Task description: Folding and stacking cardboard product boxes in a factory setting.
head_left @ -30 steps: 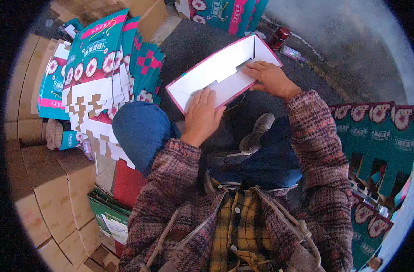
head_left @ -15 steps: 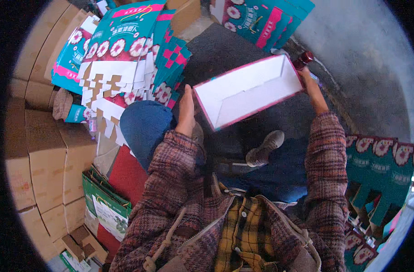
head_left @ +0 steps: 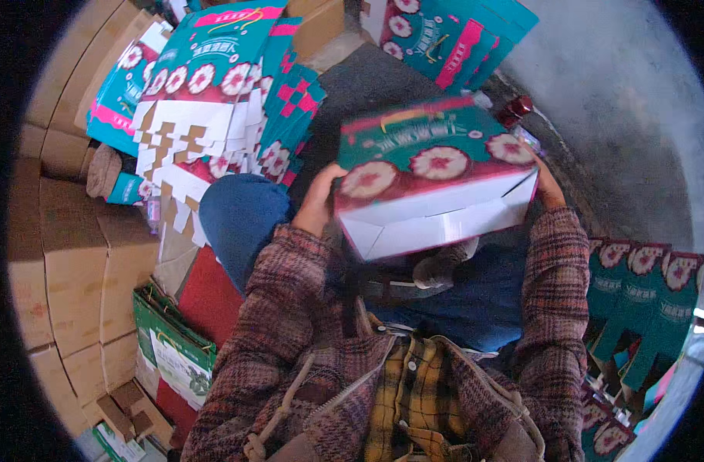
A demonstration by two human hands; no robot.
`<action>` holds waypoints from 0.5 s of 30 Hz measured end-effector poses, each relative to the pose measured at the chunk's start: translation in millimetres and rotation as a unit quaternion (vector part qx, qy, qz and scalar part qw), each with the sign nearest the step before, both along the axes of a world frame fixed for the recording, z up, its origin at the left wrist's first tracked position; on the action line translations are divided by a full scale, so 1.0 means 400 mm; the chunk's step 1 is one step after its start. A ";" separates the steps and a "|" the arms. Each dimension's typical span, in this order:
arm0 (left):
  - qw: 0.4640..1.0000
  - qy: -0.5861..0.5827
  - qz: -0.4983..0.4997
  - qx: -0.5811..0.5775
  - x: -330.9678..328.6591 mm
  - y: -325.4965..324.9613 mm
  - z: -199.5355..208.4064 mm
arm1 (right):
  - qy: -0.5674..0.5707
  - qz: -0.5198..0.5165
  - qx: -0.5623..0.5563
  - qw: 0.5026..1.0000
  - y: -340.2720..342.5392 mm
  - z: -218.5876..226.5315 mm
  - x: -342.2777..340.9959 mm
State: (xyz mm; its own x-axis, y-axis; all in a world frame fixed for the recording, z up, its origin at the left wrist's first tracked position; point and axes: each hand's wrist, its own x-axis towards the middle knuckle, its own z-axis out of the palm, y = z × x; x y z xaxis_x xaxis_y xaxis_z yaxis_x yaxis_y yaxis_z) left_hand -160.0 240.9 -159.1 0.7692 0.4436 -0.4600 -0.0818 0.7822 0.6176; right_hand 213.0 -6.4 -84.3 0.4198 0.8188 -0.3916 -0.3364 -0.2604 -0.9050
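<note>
Between my two hands is a teal cardboard box (head_left: 421, 158) with a dark red border, large round fruit pictures and a yellow cord handle. It is held tilted above my lap, printed face upward and a white side toward my body. My left hand (head_left: 321, 199) grips its left end, thumb at the upper edge. My right hand (head_left: 549, 185) is against the right end, its fingers partly hidden behind the box. A shiny dark red rounded object (head_left: 515, 110) lies beyond the box's far right corner.
At the far left lies a pile of flat teal cartons (head_left: 213, 69), with more flat cartons (head_left: 452, 38) at the back. Brown boxes (head_left: 75, 269) are stacked along the left. Green cartons (head_left: 175, 346) stand near my left leg; several teal boxes (head_left: 637, 300) stand at the right.
The box has tipped over and come closer to me: its white interior faced up before, and the printed face shows now. Both hands have moved along with it.
</note>
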 end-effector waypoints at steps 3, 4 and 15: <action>0.969 -0.078 0.089 0.217 0.054 -0.010 0.085 | 0.012 -0.027 0.034 0.999 -0.010 0.045 -0.016; 0.962 -0.076 0.122 0.231 0.053 -0.004 0.086 | -0.033 -0.068 0.018 0.997 0.022 0.064 -0.049; 0.980 0.027 0.086 0.175 0.036 -0.068 -0.058 | -0.088 -0.029 -0.057 0.994 -0.056 -0.034 -0.065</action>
State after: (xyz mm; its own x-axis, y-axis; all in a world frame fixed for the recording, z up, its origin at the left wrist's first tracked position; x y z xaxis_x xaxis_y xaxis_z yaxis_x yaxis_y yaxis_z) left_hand -145.7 213.7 -182.4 0.6484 0.7024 -0.2936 -0.1539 0.4987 0.8530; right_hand 187.1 -28.8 -98.1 0.5360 0.7452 -0.3966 -0.1924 -0.3496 -0.9169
